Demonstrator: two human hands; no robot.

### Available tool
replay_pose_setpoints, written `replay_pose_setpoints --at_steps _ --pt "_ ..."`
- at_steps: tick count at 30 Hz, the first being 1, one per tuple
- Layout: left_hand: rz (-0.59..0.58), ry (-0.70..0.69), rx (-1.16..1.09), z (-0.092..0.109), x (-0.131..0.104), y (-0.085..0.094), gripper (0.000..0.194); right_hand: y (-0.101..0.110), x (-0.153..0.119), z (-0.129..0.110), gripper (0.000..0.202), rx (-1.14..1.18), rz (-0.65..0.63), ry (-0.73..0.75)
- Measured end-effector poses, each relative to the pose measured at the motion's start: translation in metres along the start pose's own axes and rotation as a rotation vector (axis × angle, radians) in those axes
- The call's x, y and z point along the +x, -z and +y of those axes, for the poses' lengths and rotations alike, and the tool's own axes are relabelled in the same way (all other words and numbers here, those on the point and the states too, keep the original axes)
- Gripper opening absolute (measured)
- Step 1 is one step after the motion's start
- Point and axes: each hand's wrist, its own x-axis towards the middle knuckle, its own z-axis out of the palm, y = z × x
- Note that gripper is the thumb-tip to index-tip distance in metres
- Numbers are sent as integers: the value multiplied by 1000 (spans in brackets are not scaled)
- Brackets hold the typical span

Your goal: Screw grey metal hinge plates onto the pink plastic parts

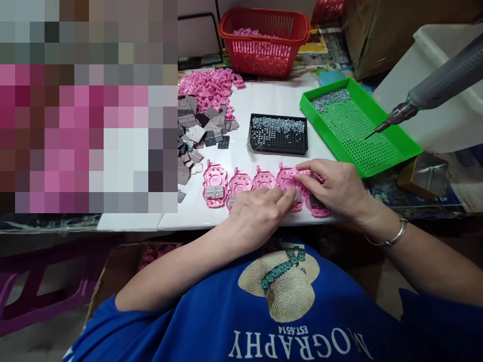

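Observation:
Several pink shells lie in a row along the table's front edge; the leftmost pink shell (215, 177) carries a grey plate (214, 192). My left hand (258, 213) reaches over the middle of the row, its fingers bent and closed near a grey plate in another pink shell (286, 177); what they hold, if anything, is hidden. My right hand (330, 187) is over the right end of the row, thumb and forefinger pinching a small pink piece (293, 173) at that same shell. A dark plate (316, 202) shows below my right hand.
Behind the row are a black screw tray (279, 150) and a green screw tray (400, 138), with an electric screwdriver (433, 90) above it. Pink pieces (211, 88) and grey plates (196, 133) are heaped left. A red basket (264, 53) stands behind.

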Motion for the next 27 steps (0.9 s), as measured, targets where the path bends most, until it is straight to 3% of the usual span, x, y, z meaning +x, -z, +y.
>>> replay_pose_setpoints --at_steps 4,7,18,27 --pt "-207 -43 117 6 9 6 29 -9 6 -3 23 -71 -38 -50" --pt "-296 -41 98 7 14 7 28 -12 8 -5 24 -107 -71 -77" --pt "-316 -54 36 5 15 6 25 -15 12 -6 25 -121 -154 -129" --pt "-358 -86 32 5 17 7 27 0 34 -19 29 -324 -455 -206"
